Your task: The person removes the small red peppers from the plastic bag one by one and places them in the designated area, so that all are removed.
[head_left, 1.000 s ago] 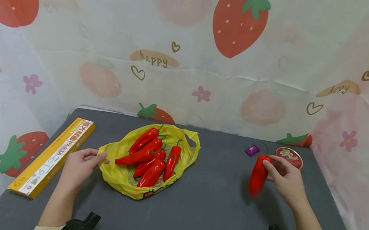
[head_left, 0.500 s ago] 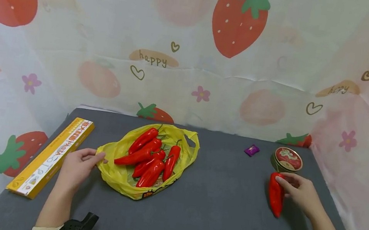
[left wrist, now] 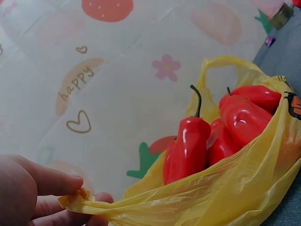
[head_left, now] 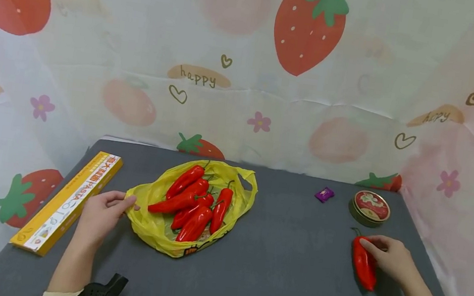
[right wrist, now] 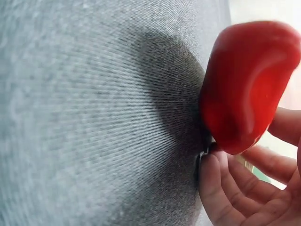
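My left hand (head_left: 103,215) pinches the left edge of a yellow plastic bag (head_left: 143,228) between thumb and fingers; the left wrist view shows the bunched plastic (left wrist: 82,201) in that pinch. Inside the spread bag lie several glossy red chili peppers (head_left: 195,223), some with green stems. Over at the right of the table, my right hand (head_left: 393,261) holds a single red pepper (head_left: 365,267) near its stem end, its tip pointing toward the front. In the right wrist view this pepper (right wrist: 249,84) is close over the grey cloth, its shadow beside it, with fingertips (right wrist: 214,183) at the cloth.
A yellow pasta box (head_left: 68,201) lies slantwise along the left edge of the table, beside the left forearm. Behind the right hand stands a round tin (head_left: 370,208) with a red lid, and left of it a small purple wrapped candy (head_left: 324,194). A strawberry-print curtain (head_left: 247,69) rises behind the grey tabletop (head_left: 277,253).
My right hand has carried the pepper rightward and toward the front, down close to the table, uncovering the round tin. The left hand and the bag stay where they were.
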Tool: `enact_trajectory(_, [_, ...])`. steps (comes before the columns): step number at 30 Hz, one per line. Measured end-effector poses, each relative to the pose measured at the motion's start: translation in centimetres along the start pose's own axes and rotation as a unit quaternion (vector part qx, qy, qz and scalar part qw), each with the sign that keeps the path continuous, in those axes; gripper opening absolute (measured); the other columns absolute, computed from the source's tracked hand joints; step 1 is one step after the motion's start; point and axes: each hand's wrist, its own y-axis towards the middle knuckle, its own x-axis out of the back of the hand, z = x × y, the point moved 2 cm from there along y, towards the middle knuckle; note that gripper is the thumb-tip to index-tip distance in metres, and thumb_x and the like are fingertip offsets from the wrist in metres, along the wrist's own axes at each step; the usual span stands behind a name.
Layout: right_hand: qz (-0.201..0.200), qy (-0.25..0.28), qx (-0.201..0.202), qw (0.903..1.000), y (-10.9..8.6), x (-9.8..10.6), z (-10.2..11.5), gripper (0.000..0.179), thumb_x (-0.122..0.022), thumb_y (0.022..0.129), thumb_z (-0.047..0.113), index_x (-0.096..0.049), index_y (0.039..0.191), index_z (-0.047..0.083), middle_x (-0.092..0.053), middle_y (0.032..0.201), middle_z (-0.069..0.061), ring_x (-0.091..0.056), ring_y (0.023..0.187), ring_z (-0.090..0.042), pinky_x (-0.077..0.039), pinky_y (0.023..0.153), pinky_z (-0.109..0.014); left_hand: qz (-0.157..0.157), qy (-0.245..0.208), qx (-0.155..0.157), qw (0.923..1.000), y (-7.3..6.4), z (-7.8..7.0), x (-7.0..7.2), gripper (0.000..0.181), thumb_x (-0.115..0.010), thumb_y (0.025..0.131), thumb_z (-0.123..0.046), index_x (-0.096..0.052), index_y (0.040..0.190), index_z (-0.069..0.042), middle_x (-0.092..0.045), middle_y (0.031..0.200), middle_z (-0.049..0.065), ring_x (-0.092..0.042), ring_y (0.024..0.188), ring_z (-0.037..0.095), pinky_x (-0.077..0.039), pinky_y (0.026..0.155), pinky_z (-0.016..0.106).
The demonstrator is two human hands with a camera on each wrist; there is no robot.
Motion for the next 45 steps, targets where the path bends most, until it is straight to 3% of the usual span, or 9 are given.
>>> enact_trajectory(4, [-0.004, 0.011, 0.003, 0.9999, 0.1, 0.0, 0.2, 0.067, -0.057, 0.099, 0.052, -0.059, 0.131, -0.007, -0.066, 0.118, -0.028, -0.064, 0.085, -0.021, -0.053, 0.068, -0.031, -0.002, -0.002, 0.008, 1.0, 0.0, 0.0, 0.2, 0.053, -0.062, 0.098, -0.047, -0.065, 0.126, -0.002, -0.078, 0.099, 0.001, -0.061, 0.092, 0.019, -0.051, 0.078, 0.026])
enact_trajectory(7, [-0.017, 0.011, 0.015, 0.9997, 0.1, 0.3, 0.5, 0.063, -0.057, 0.1, 0.051, -0.061, 0.13, -0.005, -0.066, 0.118, -0.028, -0.066, 0.086, -0.024, -0.053, 0.068, -0.032, -0.007, 0.002, 0.008, 0.9999, 0.1, 0.1, 0.3, 0.052, -0.062, 0.099, -0.047, -0.065, 0.127, -0.003, -0.078, 0.099, 0.001, -0.061, 0.095, 0.022, -0.051, 0.079, 0.026])
enact_trajectory(13, [-0.124, -0.007, 0.059, 0.9905, -0.4, 1.4, 2.2, 0.047, -0.061, 0.101, 0.041, -0.067, 0.123, 0.001, -0.071, 0.113, -0.025, -0.068, 0.096, -0.034, -0.052, 0.067, -0.032, -0.005, 0.004, -0.001, 1.0, 0.1, 0.2, 0.2, 0.052, -0.061, 0.098, -0.049, -0.066, 0.124, -0.004, -0.078, 0.098, 0.0, -0.063, 0.095, 0.023, -0.051, 0.079, 0.025])
enact_trajectory(16, [-0.174, 0.009, 0.09, 0.9806, -0.8, 2.0, 3.9, 0.041, -0.064, 0.099, 0.038, -0.069, 0.122, 0.004, -0.073, 0.111, -0.022, -0.067, 0.088, -0.006, -0.05, 0.065, -0.021, -0.005, 0.002, -0.004, 1.0, 0.0, 0.1, 0.1, 0.052, -0.062, 0.098, -0.049, -0.067, 0.123, -0.003, -0.078, 0.097, 0.0, -0.063, 0.093, 0.021, -0.051, 0.078, 0.025])
enact_trajectory(19, [-0.201, 0.023, 0.119, 0.9722, -1.1, 2.4, 5.9, 0.038, -0.066, 0.098, 0.036, -0.07, 0.122, 0.007, -0.073, 0.112, -0.019, -0.052, 0.082, 0.019, -0.046, 0.066, -0.012, -0.004, -0.001, -0.009, 0.9999, 0.0, 0.1, 0.0, 0.052, -0.062, 0.098, -0.048, -0.067, 0.123, -0.003, -0.078, 0.098, 0.002, -0.064, 0.092, 0.021, -0.051, 0.078, 0.025])
enact_trajectory(22, [-0.197, 0.039, 0.131, 0.9707, -1.1, 2.3, 7.8, 0.038, -0.066, 0.098, 0.036, -0.069, 0.124, 0.008, -0.073, 0.113, -0.019, -0.046, 0.081, 0.025, -0.045, 0.067, -0.012, -0.004, -0.004, -0.012, 0.9999, 0.0, 0.1, 0.0, 0.05, -0.062, 0.099, -0.047, -0.067, 0.122, -0.003, -0.078, 0.098, 0.003, -0.064, 0.093, 0.023, -0.051, 0.079, 0.026])
enact_trajectory(27, [-0.172, 0.047, 0.152, 0.9722, -1.0, 1.3, 10.5, 0.04, -0.065, 0.099, 0.038, -0.067, 0.127, 0.009, -0.073, 0.115, -0.016, -0.053, 0.082, 0.018, -0.049, 0.068, -0.014, -0.009, -0.006, -0.013, 0.9999, -0.1, 0.2, 0.2, 0.049, -0.061, 0.1, -0.045, -0.067, 0.122, -0.002, -0.079, 0.099, 0.004, -0.065, 0.092, 0.021, -0.051, 0.08, 0.026])
enact_trajectory(35, [-0.141, 0.074, 0.187, 0.9695, -0.4, -1.0, 14.6, 0.037, -0.066, 0.099, 0.038, -0.067, 0.125, 0.012, -0.073, 0.112, -0.01, -0.069, 0.093, -0.024, -0.054, 0.07, -0.021, -0.005, -0.006, -0.009, 0.9999, -0.2, 0.0, 0.3, 0.05, -0.062, 0.099, -0.045, -0.067, 0.122, -0.002, -0.078, 0.098, 0.003, -0.064, 0.092, 0.021, -0.05, 0.078, 0.024])
enact_trajectory(45, [-0.079, 0.131, 0.216, 0.9644, 0.8, -5.0, 20.1, 0.036, -0.069, 0.097, 0.033, -0.066, 0.126, 0.013, -0.072, 0.111, -0.007, -0.071, 0.089, -0.019, -0.057, 0.07, -0.024, -0.01, -0.001, -0.018, 0.9998, 0.0, 0.4, 0.3, 0.049, -0.062, 0.099, -0.044, -0.067, 0.123, -0.001, -0.078, 0.096, 0.002, -0.065, 0.089, 0.016, -0.05, 0.078, 0.024])
